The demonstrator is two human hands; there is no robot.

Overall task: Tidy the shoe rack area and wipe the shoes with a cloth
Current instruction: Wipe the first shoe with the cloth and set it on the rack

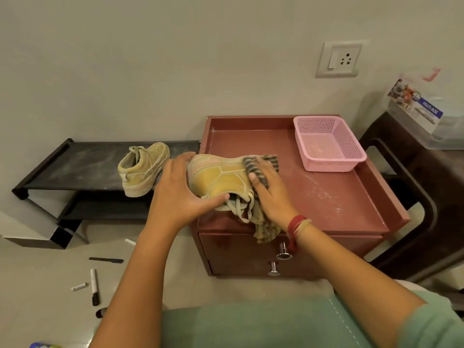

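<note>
A yellow shoe (221, 175) lies on its side on the red-brown drawer cabinet (334, 194), laces hanging over the front edge. My left hand (179, 188) grips its heel end, thumb curled under the collar. My right hand (270, 190) presses a striped cloth (263, 222) against the shoe's upper, fingers spread and nearly straight. Part of the cloth hangs down over the cabinet front. The second yellow shoe (143, 169) stands on the black low shoe rack (75, 167) to the left.
A pink plastic basket (326, 144) sits at the cabinet's back right. Markers (95, 286) and small items lie on the floor at lower left. A dark chair (411, 197) with a clear box stands to the right. A wall socket (339, 59) is above.
</note>
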